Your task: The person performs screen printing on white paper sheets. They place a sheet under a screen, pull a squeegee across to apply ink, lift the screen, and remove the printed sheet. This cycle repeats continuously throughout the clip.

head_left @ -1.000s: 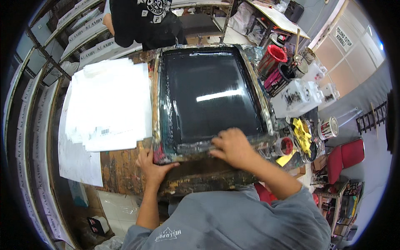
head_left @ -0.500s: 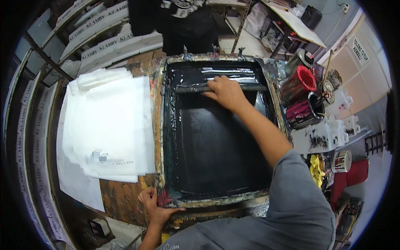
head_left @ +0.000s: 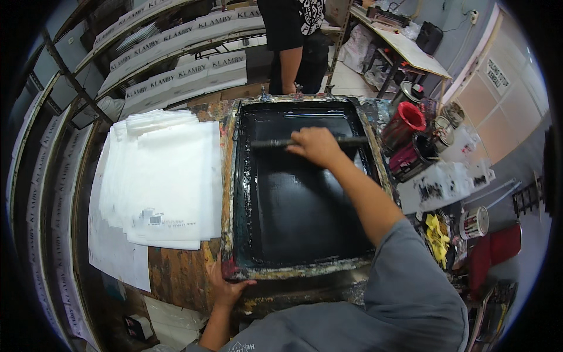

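Observation:
My right hand [head_left: 316, 146] is closed over a long dark squeegee [head_left: 267, 144], which lies crosswise in the far part of a screen printing frame [head_left: 305, 272]. Black ink [head_left: 296, 109] shines along the far end of the screen and down its left margin. The dark mesh [head_left: 293, 217] stretches out on the near side of the squeegee. At the frame's near left corner, my left hand [head_left: 226, 288] holds the edge, its thumb lying along the front side. Some of its fingers are hidden.
Left of the frame lies a stack of white printed sheets [head_left: 164, 182] on the stained wooden table [head_left: 176, 273]. Ink cans, including a red-rimmed one [head_left: 406, 123], crowd the right side. Another person [head_left: 296, 47] stands beyond the frame, before racks with white sheets [head_left: 187, 82].
The view has shifted, so the frame sits lower at its far end. The squeegee is slightly closer to me on the screen. The person beyond now appears further right, with an arm hanging down.

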`<move>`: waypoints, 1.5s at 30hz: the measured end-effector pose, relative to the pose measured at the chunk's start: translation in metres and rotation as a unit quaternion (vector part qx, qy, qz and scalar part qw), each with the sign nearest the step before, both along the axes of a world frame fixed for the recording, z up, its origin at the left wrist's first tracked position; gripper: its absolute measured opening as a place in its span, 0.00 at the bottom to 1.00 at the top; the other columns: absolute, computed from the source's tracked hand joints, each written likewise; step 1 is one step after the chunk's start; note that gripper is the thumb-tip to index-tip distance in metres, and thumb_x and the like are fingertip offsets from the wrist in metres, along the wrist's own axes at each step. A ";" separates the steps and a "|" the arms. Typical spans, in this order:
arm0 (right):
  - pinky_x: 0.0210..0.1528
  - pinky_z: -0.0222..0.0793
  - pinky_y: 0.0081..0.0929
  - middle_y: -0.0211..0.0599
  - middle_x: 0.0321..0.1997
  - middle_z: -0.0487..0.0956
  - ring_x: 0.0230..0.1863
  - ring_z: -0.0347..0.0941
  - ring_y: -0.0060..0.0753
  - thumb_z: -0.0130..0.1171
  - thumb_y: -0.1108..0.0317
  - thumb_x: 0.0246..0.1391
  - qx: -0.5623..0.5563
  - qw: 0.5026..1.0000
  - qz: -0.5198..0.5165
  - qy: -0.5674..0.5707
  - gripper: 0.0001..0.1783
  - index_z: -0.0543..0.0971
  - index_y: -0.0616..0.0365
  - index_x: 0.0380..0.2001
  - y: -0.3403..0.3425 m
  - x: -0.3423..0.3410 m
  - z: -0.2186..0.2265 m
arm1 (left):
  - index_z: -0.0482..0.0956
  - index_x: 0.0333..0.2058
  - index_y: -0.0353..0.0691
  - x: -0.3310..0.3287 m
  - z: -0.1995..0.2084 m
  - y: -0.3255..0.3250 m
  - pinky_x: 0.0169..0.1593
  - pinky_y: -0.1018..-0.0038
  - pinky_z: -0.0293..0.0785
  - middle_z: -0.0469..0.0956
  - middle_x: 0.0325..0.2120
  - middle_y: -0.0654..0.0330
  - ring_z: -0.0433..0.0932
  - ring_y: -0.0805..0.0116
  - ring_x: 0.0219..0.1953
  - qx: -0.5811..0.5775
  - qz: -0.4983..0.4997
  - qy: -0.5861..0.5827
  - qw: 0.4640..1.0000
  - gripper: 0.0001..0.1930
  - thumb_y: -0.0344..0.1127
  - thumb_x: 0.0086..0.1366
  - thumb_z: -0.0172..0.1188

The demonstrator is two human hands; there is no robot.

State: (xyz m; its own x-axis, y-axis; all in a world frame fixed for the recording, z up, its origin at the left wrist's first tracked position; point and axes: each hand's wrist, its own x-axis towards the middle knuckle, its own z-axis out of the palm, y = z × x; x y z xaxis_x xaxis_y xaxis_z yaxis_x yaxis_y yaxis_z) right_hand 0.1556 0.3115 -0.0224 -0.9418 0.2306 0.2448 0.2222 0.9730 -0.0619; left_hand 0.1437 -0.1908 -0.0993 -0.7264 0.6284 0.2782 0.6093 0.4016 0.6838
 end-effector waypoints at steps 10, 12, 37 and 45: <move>0.39 0.80 0.46 0.39 0.38 0.77 0.42 0.79 0.48 0.68 0.48 0.61 -0.082 0.996 -0.025 -0.028 0.22 0.76 0.55 0.41 -0.226 0.193 0.098 | 0.66 0.71 0.26 0.018 0.052 0.034 0.62 0.62 0.76 0.79 0.56 0.51 0.79 0.62 0.56 0.234 -0.017 -0.203 0.951 0.55 0.48 0.52 0.87; 0.44 0.77 0.45 0.41 0.40 0.74 0.45 0.75 0.50 0.69 0.51 0.59 -0.075 0.997 -0.018 0.028 0.21 0.76 0.56 0.39 -0.231 0.197 0.138 | 0.64 0.72 0.27 0.022 0.085 0.055 0.63 0.64 0.75 0.77 0.59 0.52 0.78 0.63 0.57 0.352 -0.035 -0.174 0.919 0.52 0.46 0.58 0.85; 0.37 0.73 0.48 0.57 0.26 0.79 0.30 0.78 0.61 0.55 0.51 0.65 0.028 0.974 -0.082 0.211 0.25 0.82 0.66 0.33 -0.114 0.072 0.335 | 0.82 0.40 0.33 -0.283 0.015 0.275 0.34 0.75 0.72 0.78 0.25 0.64 0.75 0.75 0.28 0.137 -0.091 -0.143 0.976 0.09 0.34 0.74 0.66; 0.38 0.73 0.49 0.57 0.26 0.79 0.31 0.78 0.62 0.55 0.51 0.66 0.015 0.970 -0.119 0.213 0.24 0.82 0.66 0.34 -0.149 0.067 0.334 | 0.80 0.40 0.32 -0.277 -0.006 -0.066 0.32 0.79 0.68 0.76 0.24 0.67 0.70 0.80 0.26 0.220 0.224 -0.087 0.945 0.12 0.38 0.77 0.64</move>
State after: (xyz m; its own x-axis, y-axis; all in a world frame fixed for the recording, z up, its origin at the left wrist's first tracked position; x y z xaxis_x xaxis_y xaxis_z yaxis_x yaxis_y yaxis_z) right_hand 0.2224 0.1622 0.3119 -0.6745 0.4166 0.6095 0.4015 0.8998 -0.1707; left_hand -0.1336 -0.2569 -0.1053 -0.9510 0.0979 0.2933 0.3086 0.2460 0.9188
